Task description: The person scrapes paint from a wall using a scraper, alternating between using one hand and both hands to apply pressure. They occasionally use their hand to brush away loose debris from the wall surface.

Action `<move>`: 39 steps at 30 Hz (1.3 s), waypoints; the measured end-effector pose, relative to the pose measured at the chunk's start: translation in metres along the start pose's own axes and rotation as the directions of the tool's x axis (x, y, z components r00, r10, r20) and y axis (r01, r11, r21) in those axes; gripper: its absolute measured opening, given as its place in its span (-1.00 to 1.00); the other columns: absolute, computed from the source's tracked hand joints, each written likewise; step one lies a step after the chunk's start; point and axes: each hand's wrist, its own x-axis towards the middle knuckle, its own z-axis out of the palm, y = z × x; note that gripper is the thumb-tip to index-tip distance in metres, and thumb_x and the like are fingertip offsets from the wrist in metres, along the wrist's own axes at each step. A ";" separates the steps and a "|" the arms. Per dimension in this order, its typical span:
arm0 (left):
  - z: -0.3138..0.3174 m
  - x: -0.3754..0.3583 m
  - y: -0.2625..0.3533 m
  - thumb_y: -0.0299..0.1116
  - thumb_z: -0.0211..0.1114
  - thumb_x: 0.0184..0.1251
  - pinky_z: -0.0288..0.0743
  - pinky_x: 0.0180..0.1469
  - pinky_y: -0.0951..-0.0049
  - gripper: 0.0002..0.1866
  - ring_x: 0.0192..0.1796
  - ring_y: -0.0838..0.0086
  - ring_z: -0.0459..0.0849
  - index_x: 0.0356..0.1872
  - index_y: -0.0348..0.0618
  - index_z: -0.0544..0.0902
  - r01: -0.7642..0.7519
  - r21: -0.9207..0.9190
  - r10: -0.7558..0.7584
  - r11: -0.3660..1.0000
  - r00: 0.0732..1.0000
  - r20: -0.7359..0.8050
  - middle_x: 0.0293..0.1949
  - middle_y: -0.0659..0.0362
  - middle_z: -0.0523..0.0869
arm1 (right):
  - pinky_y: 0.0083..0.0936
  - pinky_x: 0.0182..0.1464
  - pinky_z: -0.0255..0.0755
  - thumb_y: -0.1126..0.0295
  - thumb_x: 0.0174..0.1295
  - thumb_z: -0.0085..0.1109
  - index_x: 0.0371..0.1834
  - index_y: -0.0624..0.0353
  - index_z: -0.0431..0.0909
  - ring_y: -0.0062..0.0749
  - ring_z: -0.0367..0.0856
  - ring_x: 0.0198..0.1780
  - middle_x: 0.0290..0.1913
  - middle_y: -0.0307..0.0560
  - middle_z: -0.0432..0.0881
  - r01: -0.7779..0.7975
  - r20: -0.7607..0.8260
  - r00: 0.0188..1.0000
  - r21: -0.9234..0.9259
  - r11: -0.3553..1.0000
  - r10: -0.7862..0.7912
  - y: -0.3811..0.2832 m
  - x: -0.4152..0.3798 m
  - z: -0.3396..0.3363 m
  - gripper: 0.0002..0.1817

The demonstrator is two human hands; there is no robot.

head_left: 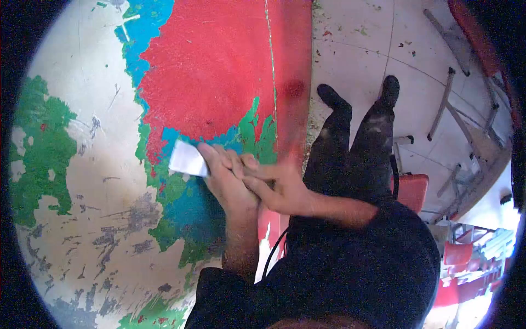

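A flat whitish blade (188, 159), like a scraper's, juts out from my left hand (227, 181) over a surface with peeling paint (203, 71). The fingers of my left hand are closed round the tool's hidden rear part. My right hand (279, 189) comes in from the right, slightly blurred. Its bent fingers overlap or touch those of my left hand, and whatever they close on is hidden. Blue and green paint patches lie beneath the blade, with red paint above and bare beige areas to the left.
The painted surface has a red edge (296, 104) on its right. Beyond it are my dark-clad legs (370, 142) and shoes on a tiled floor (356, 60) with scattered paint chips. Metal frames, a red chair (412, 192) and more red furniture stand to the right.
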 end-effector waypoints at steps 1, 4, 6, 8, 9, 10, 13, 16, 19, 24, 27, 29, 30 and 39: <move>-0.001 0.005 0.001 0.04 -0.14 0.45 0.31 -0.59 0.39 -0.52 -0.74 0.47 0.17 -0.64 -0.01 0.19 -0.044 0.025 0.044 0.999 0.999 0.006 -0.77 0.29 0.13 | -0.55 -0.53 0.30 0.46 0.23 0.09 -0.22 0.30 0.58 -0.71 0.34 -0.54 -0.65 -0.03 0.42 0.030 -0.003 1.000 -0.007 1.000 -0.030 0.002 0.005 0.002 -0.84; -0.002 0.001 0.000 0.03 -0.13 0.45 0.30 -0.57 0.40 -0.52 -0.72 0.48 0.18 -0.64 -0.01 0.19 0.005 -0.051 -0.004 0.999 1.000 0.023 -0.77 0.28 0.13 | -0.56 -0.49 0.32 0.45 0.23 0.09 -0.17 0.30 0.57 -0.74 0.31 -0.48 -0.63 -0.07 0.43 -0.013 0.107 0.994 0.023 1.000 0.010 -0.001 0.013 -0.009 -0.82; 0.003 -0.009 -0.008 0.03 -0.12 0.44 0.28 -0.55 0.41 -0.52 -0.71 0.47 0.20 -0.64 -0.01 0.19 0.079 -0.098 -0.081 0.992 0.997 -0.016 -0.76 0.28 0.14 | -0.57 -0.45 0.34 0.45 0.23 0.09 -0.19 0.28 0.58 -0.75 0.34 -0.46 -0.60 -0.04 0.44 0.004 0.084 0.996 0.060 0.998 -0.010 0.010 0.003 -0.013 -0.83; 0.003 0.001 -0.005 0.04 -0.11 0.43 0.27 -0.56 0.40 -0.52 -0.71 0.45 0.23 -0.64 -0.01 0.19 0.009 -0.035 -0.008 0.999 1.000 0.027 -0.76 0.27 0.14 | -0.57 -0.41 0.35 0.44 0.23 0.09 -0.20 0.27 0.58 -0.74 0.36 -0.43 -0.57 -0.02 0.46 -0.020 0.083 0.996 0.055 0.998 0.016 0.009 0.001 -0.011 -0.84; 0.009 0.006 0.000 0.05 -0.10 0.43 0.27 -0.56 0.40 -0.52 -0.71 0.44 0.24 -0.64 -0.01 0.19 -0.031 -0.009 0.031 0.999 0.998 0.057 -0.76 0.27 0.15 | -0.57 -0.39 0.36 0.44 0.23 0.09 -0.21 0.28 0.59 -0.74 0.38 -0.42 -0.56 -0.02 0.48 -0.034 0.087 0.996 0.030 0.999 0.031 0.001 0.014 -0.010 -0.84; 0.019 0.009 0.010 0.05 -0.09 0.42 0.26 -0.57 0.42 -0.51 -0.70 0.43 0.26 -0.65 -0.01 0.18 -0.039 -0.071 0.042 0.997 0.998 0.044 -0.76 0.28 0.15 | -0.57 -0.37 0.37 0.45 0.23 0.10 -0.21 0.28 0.60 -0.73 0.39 -0.40 -0.55 -0.01 0.49 -0.039 0.096 0.995 0.004 0.999 0.039 -0.002 0.023 -0.011 -0.84; 0.009 0.005 0.007 0.05 -0.09 0.42 0.27 -0.55 0.42 -0.51 -0.69 0.43 0.28 -0.65 -0.01 0.18 -0.026 -0.042 0.028 0.999 0.998 0.049 -0.76 0.28 0.15 | -0.40 -0.54 0.33 0.30 0.20 0.10 -0.36 0.21 0.61 -0.44 0.46 -0.63 -0.64 0.10 0.47 0.064 0.072 0.995 -0.028 0.998 -0.062 0.006 0.016 -0.008 -0.80; 0.004 -0.002 -0.004 0.05 -0.08 0.42 0.22 -0.51 0.46 -0.51 -0.66 0.51 0.21 -0.67 0.05 0.16 -0.021 0.004 0.021 1.000 1.000 -0.019 -0.75 0.32 0.13 | -0.39 -0.55 0.32 0.32 0.19 0.09 -0.36 0.21 0.60 -0.42 0.46 -0.64 -0.64 0.11 0.46 0.004 0.060 0.998 0.012 1.000 -0.005 0.005 0.008 -0.007 -0.81; 0.011 0.009 0.007 0.04 -0.09 0.43 0.22 -0.52 0.47 -0.52 -0.67 0.52 0.17 -0.67 0.06 0.16 -0.074 -0.002 0.074 0.997 0.997 0.001 -0.75 0.33 0.11 | -0.47 -0.51 0.34 0.36 0.20 0.11 -0.28 0.22 0.61 -0.52 0.44 -0.57 -0.60 0.04 0.49 0.051 0.029 0.998 0.030 0.998 -0.052 0.004 0.020 -0.003 -0.83; -0.001 0.001 -0.006 0.05 -0.10 0.42 0.30 -0.54 0.40 -0.52 -0.72 0.49 0.21 -0.64 0.00 0.19 0.006 -0.078 -0.004 0.997 1.000 0.025 -0.77 0.29 0.13 | -0.59 -0.49 0.30 0.42 0.22 0.14 -0.24 0.30 0.61 -0.76 0.34 -0.48 -0.61 -0.12 0.44 -0.077 0.156 0.985 0.055 0.995 0.068 0.004 0.004 -0.013 -0.83; 0.018 0.007 0.011 0.06 -0.12 0.43 0.31 -0.58 0.40 -0.52 -0.74 0.46 0.24 -0.62 -0.01 0.20 -0.039 -0.124 0.035 0.991 0.999 -0.035 -0.77 0.29 0.14 | -0.59 -0.47 0.32 0.45 0.22 0.13 -0.25 0.30 0.62 -0.73 0.40 -0.48 -0.60 -0.11 0.48 0.032 0.045 0.998 0.086 0.996 -0.036 -0.005 0.025 -0.003 -0.85; 0.021 0.010 0.017 0.07 -0.13 0.43 0.31 -0.59 0.40 -0.52 -0.74 0.45 0.25 -0.62 -0.01 0.19 -0.076 -0.091 0.075 0.993 0.997 -0.016 -0.77 0.28 0.15 | -0.61 -0.46 0.33 0.46 0.23 0.11 -0.21 0.30 0.62 -0.71 0.43 -0.48 -0.58 -0.12 0.50 0.051 0.093 0.994 0.031 0.998 -0.053 -0.004 0.025 -0.003 -0.84; 0.013 0.007 0.012 0.07 -0.14 0.43 0.31 -0.59 0.41 -0.52 -0.74 0.46 0.26 -0.62 -0.01 0.19 -0.075 -0.054 0.077 0.996 0.997 0.025 -0.76 0.28 0.16 | -0.62 -0.45 0.33 0.47 0.23 0.10 -0.19 0.29 0.62 -0.70 0.44 -0.48 -0.57 -0.12 0.51 0.059 0.115 0.992 0.003 0.998 -0.059 -0.003 0.024 -0.006 -0.83; 0.027 0.011 0.022 -0.03 -0.18 0.47 0.48 -0.36 0.38 -0.57 -0.48 0.41 0.50 -0.22 -0.26 0.41 -0.329 0.079 0.319 0.941 0.940 0.120 -0.53 0.11 0.49 | -0.54 -0.46 0.40 0.36 0.24 0.09 -0.21 0.26 0.62 -0.65 0.48 -0.46 -0.37 -0.03 0.64 0.106 -0.016 0.994 0.191 0.976 -0.105 -0.008 0.048 -0.007 -0.79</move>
